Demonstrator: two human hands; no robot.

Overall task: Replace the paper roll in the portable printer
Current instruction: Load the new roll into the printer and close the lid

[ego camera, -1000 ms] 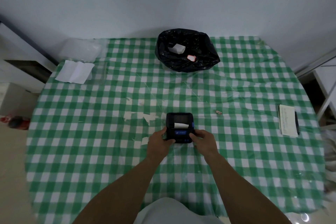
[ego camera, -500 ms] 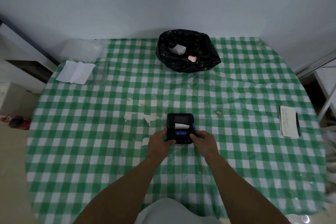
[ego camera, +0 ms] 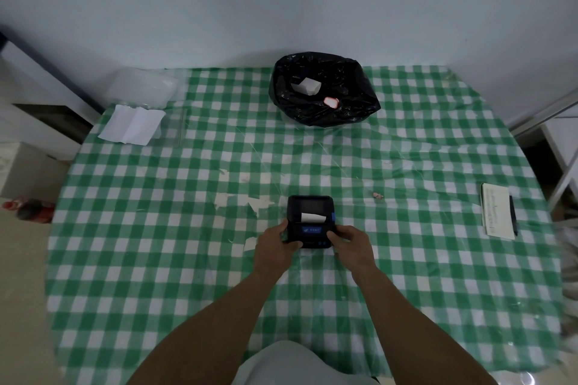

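Round surface (ego camera: 156,259) w/ green-check cloth: portable printer (ego camera: 310,219) sits mid-surface, toward the near edge, unmoved over the last sec. Left hand (ego camera: 275,245) and right hand (ego camera: 352,242) stay put, fingers clamped on its near corners. Paper tab (ego camera: 312,217) pokes from the slot, so the lid looks closed, swap prob. near done. Blue panel text too small to read.

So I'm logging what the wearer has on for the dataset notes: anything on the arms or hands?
Nothing: the left hand and the right hand are bare, without gloves, and no rings or watch show. Both forearms are uncovered, with no sleeves in view.
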